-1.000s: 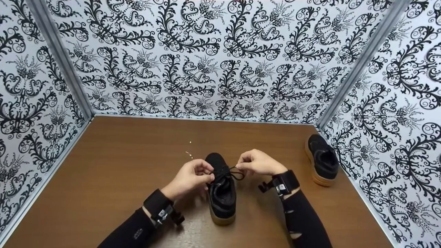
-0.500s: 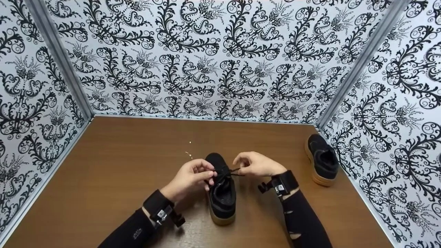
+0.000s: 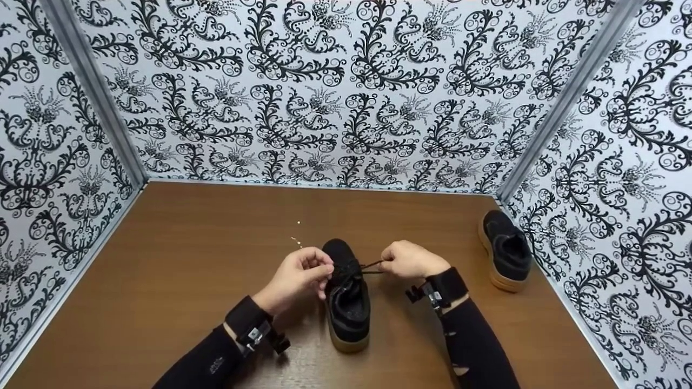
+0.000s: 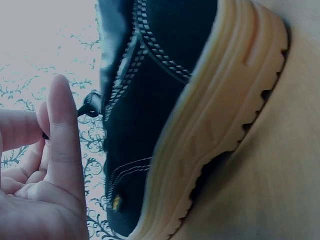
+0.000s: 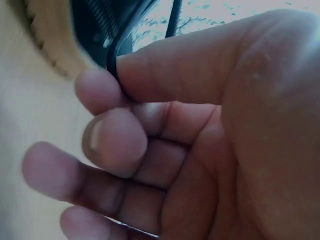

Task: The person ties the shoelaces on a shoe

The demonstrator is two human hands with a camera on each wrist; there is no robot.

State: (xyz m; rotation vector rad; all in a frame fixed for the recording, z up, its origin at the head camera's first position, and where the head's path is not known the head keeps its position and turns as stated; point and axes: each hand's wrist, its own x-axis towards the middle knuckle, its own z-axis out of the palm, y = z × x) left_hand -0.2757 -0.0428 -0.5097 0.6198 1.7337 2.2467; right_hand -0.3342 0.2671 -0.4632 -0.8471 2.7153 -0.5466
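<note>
A black shoe (image 3: pixel 351 324) is standing on its sole about midway between the left and right edges of the tabletop (image 3: pixel 189 243), its toe pointing to the far edge. At its left side, the left hand (image 3: pixel 303 275) is pinching a bit of the lace (image 3: pixel 373 272), thumb and fingertip meeting in a closed grip. At its right side, the right hand (image 3: pixel 413 260) is also keeping a closed grip, thumb and forefinger pinching the lace; two strands are running from the shoe towards it. The other shoe (image 3: pixel 505 251) is standing beside the right edge, near the far right corner.
</note>
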